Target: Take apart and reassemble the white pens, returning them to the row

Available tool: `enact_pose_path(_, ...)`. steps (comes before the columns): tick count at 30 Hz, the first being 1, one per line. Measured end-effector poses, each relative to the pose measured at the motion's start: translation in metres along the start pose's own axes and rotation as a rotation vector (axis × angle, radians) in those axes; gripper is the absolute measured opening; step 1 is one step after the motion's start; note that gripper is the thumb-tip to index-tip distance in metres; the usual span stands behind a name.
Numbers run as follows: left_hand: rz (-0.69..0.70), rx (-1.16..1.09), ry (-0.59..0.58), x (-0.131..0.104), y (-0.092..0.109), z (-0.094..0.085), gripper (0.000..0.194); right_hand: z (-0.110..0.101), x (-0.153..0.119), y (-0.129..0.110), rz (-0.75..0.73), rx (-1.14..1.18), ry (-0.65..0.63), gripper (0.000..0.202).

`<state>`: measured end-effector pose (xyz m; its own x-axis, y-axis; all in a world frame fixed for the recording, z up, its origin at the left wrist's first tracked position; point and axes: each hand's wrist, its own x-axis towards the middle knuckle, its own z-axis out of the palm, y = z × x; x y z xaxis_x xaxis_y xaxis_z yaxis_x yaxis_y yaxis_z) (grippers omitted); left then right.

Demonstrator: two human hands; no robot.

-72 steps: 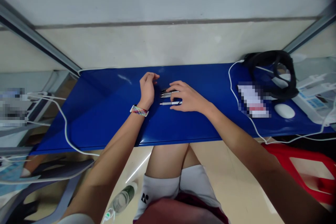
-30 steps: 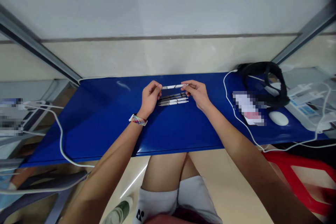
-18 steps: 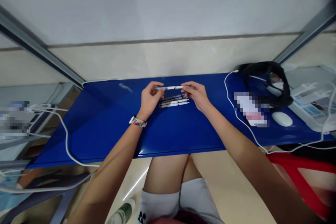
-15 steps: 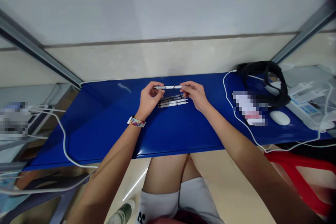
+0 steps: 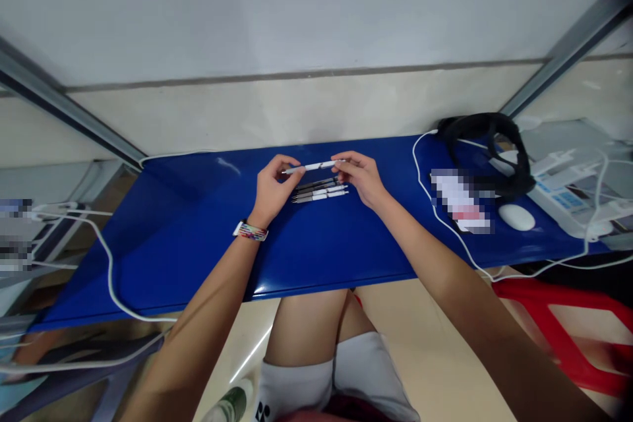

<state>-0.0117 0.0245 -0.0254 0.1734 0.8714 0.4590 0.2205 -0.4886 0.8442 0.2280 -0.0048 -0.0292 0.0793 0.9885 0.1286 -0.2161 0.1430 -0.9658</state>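
Note:
A white pen point(image 5: 316, 165) is held crosswise above the blue table point(image 5: 198, 231), its right end a little higher than its left. My left hand point(image 5: 277, 186) pinches its left end between thumb and fingers, a striped band round the wrist. At the right end, the fingers of my right hand point(image 5: 359, 175) are closed on the same pen. Just below it, several white and grey pens point(image 5: 321, 193) lie side by side on the table, close to both hands.
Toward the right are a black headset-like strap point(image 5: 519, 145), a blurred-out phone-like object point(image 5: 459, 201), a white mouse point(image 5: 517, 217) and a white cable point(image 5: 425, 178). Another white cable point(image 5: 111, 270) runs over the left side. A red stool point(image 5: 539, 310) stands below right.
The held pen has tilted, its left end now lower, and more of its white barrel shows. Both hands still hold it. The whole view has shifted slightly.

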Motion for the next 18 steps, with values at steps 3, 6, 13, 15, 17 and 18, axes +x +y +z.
enact_pose_path(3,0.027,-0.002,-0.007,0.0,-0.0028,-0.0003,0.031,-0.0018,0.0006,0.001,0.021,0.012,0.041,0.031)
enact_pose_path(6,-0.001,0.04,-0.006,-0.0002,-0.0045,-0.0012,0.031,-0.0032,0.001,0.002,0.027,0.012,0.055,0.029)
enact_pose_path(13,0.024,-0.014,0.012,0.0014,-0.0047,-0.003,0.033,-0.0034,0.0022,0.0025,0.024,0.045,0.057,0.028)
enact_pose_path(15,0.032,-0.008,0.011,0.0021,-0.0046,-0.0036,0.031,-0.0041,0.0027,0.0025,0.025,0.052,0.068,0.026)
enact_pose_path(17,0.012,0.035,-0.006,0.0024,-0.004,-0.0046,0.026,-0.005,0.0029,0.0022,0.025,0.055,0.072,0.025)
enact_pose_path(18,-0.001,0.061,-0.012,0.0025,-0.0035,-0.0052,0.036,-0.0053,0.0028,0.0018,0.026,0.055,0.069,0.025)
